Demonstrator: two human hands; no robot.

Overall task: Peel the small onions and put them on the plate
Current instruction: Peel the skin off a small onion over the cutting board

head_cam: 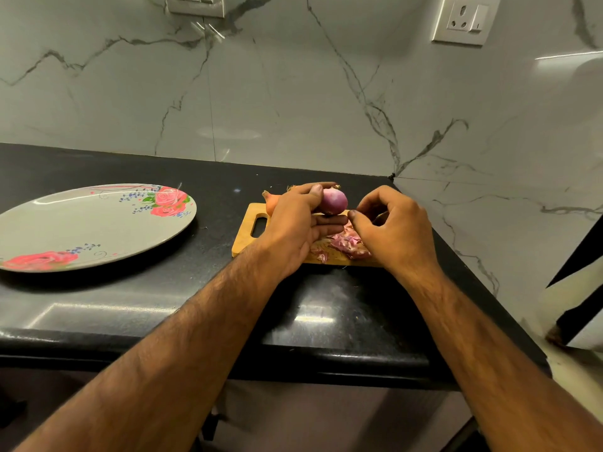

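Small round purple onion (pixel 333 201) over wooden chopping board (pixel 245 243): left hand (pixel 293 230) fingers grip it; right hand (pixel 396 231) fingers curled, contents unclear; looks peeled; next, grey floral plate (pixel 81 223) left of board

Black speckled tabletop (pixel 130 305) ran L to R, glossy, w/ light reflections near its front edge. Wooden cutting board (pixel 244 240) lay on it toward the back R corner, handle slot at its L end. Behind: white marble-look wall (pixel 293 93) w/ grey veins and a vertical joint approx. mid-frame. A side wall (pixel 509 190) of the same stone met it at the corner on the R. Two white socket plates were up on the wall. The L socket (pixel 195 4) was at the top, cut off by the frame. The R socket (pixel 465 19) had a switch beside its holes. Dark slanted edge (pixel 577 256) at far R, unclear what. Pale cabinet front (pixel 326 419) below the tabletop.
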